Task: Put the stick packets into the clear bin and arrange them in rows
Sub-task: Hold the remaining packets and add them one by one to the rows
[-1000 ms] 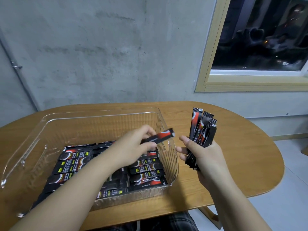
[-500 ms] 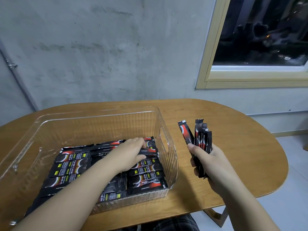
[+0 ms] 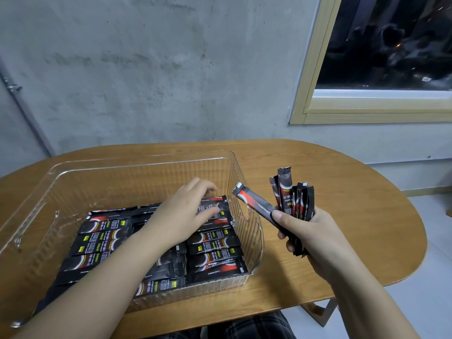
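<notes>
A clear ribbed bin [image 3: 137, 165] stands on the left half of the wooden table. Several black-and-red stick packets [image 3: 215, 250] lie flat in rows on its floor. My left hand [image 3: 182, 211] is inside the bin with relaxed fingers over the far end of the right row, holding nothing. Just right of the bin, my right hand [image 3: 310, 236] grips a bunch of stick packets [image 3: 293, 199] upright. Its thumb pushes one packet [image 3: 254, 203] out of the bunch, slanting left toward the bin's rim.
The oval wooden table [image 3: 342, 192] has bare surface to the right and behind the bin. A grey concrete wall rises behind it, with a wood-framed window [image 3: 318, 104] at the upper right. The floor shows past the table's right edge.
My left hand laid its packet down in the bin's right row and let go. My right hand's thumb fanned one packet further left out of the bunch.
</notes>
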